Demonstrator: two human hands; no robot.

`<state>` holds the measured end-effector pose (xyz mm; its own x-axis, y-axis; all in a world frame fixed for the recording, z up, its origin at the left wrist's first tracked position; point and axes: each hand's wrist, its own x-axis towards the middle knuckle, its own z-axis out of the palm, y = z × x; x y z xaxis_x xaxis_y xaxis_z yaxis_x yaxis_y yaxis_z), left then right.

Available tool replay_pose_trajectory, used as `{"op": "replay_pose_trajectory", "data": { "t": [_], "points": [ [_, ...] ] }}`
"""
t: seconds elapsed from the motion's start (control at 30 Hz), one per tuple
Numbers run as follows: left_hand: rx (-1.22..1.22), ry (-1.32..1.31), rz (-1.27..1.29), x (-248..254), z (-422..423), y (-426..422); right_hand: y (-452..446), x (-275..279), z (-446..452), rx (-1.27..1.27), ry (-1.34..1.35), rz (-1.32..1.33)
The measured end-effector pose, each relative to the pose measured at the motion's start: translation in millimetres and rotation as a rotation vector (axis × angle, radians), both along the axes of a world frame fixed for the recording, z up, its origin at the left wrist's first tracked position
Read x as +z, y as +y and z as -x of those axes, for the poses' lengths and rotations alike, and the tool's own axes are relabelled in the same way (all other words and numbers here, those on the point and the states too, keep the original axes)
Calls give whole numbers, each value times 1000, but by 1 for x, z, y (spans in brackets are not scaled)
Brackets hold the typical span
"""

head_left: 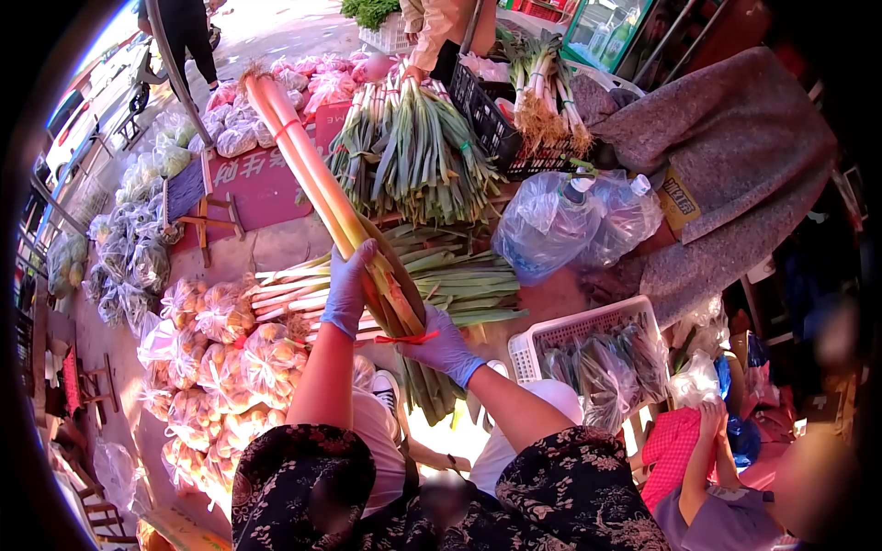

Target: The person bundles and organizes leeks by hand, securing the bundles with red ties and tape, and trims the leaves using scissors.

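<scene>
A long bundle of leeks slants up and left in front of me, its pale root ends at the top. My left hand, in a purple glove, is closed round the middle of the bundle. Lower down, my gloved right hand grips the green part beside a red tie. A second red band circles the pale stalks higher up. Beneath the bundle, loose leeks lie across the ground. Tied leek bundles stand beyond them.
Bagged onion-like produce is heaped at the left. A white crate with wrapped dark greens stands right, beside a seated person. Large plastic-wrapped bottles and a grey blanket are farther right. Another person's hand touches the standing leeks.
</scene>
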<state>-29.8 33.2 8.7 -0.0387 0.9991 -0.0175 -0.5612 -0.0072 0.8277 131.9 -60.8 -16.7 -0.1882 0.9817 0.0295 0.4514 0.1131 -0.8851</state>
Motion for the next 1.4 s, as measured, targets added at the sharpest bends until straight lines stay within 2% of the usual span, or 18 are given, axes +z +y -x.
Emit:
{"op": "replay_pose_trajectory", "data": {
  "t": [0.23, 0.53, 0.73, 0.83, 0.93, 1.03, 1.13, 1.17, 1.27, 1.4],
  "points": [
    [28, 18, -2, 6, -3, -3, 0, -8, 0, -6, 77, -16],
    [20, -17, 16, 1, -2, 0, -3, -5, -3, -27, -99, -29],
    [9, -42, 19, -10, 0, 4, 0, -10, -5, 15, -37, -6],
    [3, -6, 21, -18, 2, 9, 0, -6, -5, 16, -118, 14],
    [-7, -11, 13, -15, 6, 8, 2, -15, -7, 59, 62, 171],
    [-10, -53, 19, -14, 15, 11, 3, -23, -11, 143, 205, 191],
    [-3, -128, 69, -13, 25, 9, -1, -19, -19, 224, -31, 116],
    [-32, -178, 82, -19, 29, 11, -1, -16, -21, 250, -16, 296],
    [-130, -271, 70, -43, 46, 20, -6, -38, -27, 303, 127, 372],
    [-169, -323, 127, -44, 51, 27, -9, -52, -29, 346, 354, 629]
  ]
}}
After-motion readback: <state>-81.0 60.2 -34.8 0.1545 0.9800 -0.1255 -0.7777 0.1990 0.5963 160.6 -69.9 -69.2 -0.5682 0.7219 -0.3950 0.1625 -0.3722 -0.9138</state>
